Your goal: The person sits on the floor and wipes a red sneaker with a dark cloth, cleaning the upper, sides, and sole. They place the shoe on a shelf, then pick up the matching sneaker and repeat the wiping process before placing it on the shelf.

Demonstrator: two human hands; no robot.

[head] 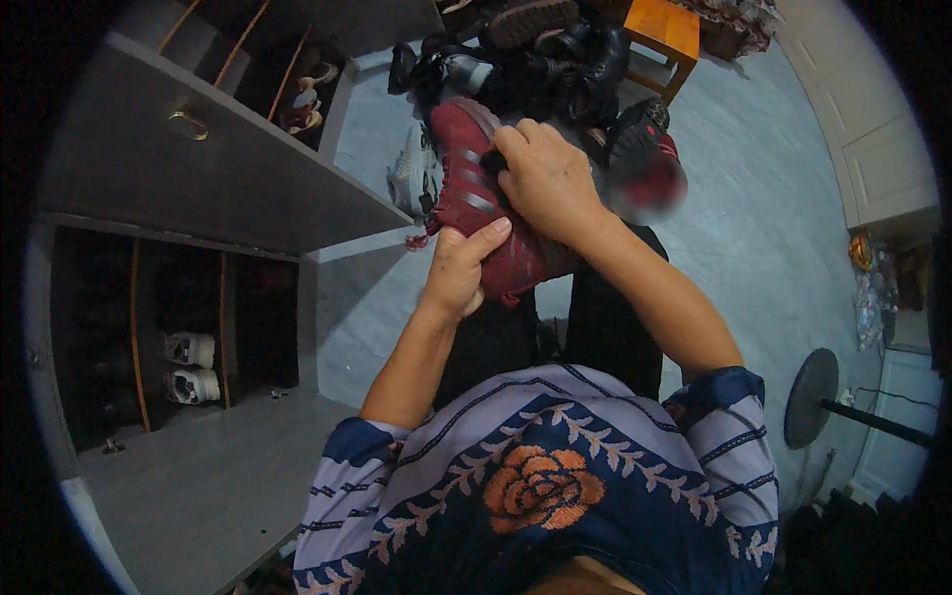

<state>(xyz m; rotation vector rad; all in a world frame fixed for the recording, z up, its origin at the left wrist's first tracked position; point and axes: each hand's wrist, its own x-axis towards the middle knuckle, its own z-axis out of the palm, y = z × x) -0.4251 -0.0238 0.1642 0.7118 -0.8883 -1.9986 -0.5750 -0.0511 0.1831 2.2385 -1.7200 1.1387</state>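
A maroon sneaker (465, 178) with shiny stripes is held over my lap, sole turned to the right. My left hand (457, 268) grips it near the heel, thumb on the upper. My right hand (550, 175) bends over the shoe's side, fingers closed around a small black item (492, 161). That item is mostly hidden, so I cannot tell what it is. To the right on the floor, a red and black shoe (647, 160) is partly blurred. A grey sneaker (413, 175) stands left of the held shoe.
A heap of dark shoes (520, 67) lies ahead, beside an orange wooden stool (662, 33). On my left, a grey shoe cabinet (201, 163) has tilted-out doors and divided compartments, with white sneakers (192, 368) in one. A round black disc on a pole (811, 398) is at right.
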